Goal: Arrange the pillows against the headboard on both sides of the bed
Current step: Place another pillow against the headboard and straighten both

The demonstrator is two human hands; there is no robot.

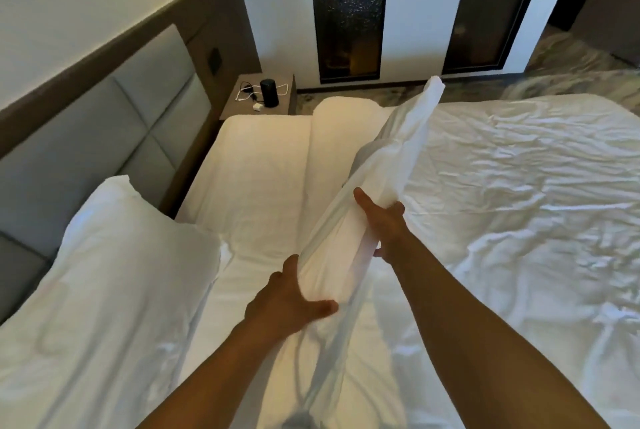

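Pillow held edge-up over the bed, our left hand clasping its near corner, our right hand clamped round its side. We should swing it flat against the headboard, beside the far pillows, keeping both grips firm.

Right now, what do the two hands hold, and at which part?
Both hold one white pillow, lifted edge-up over the bed: left hand at its near end, right hand on its right side.
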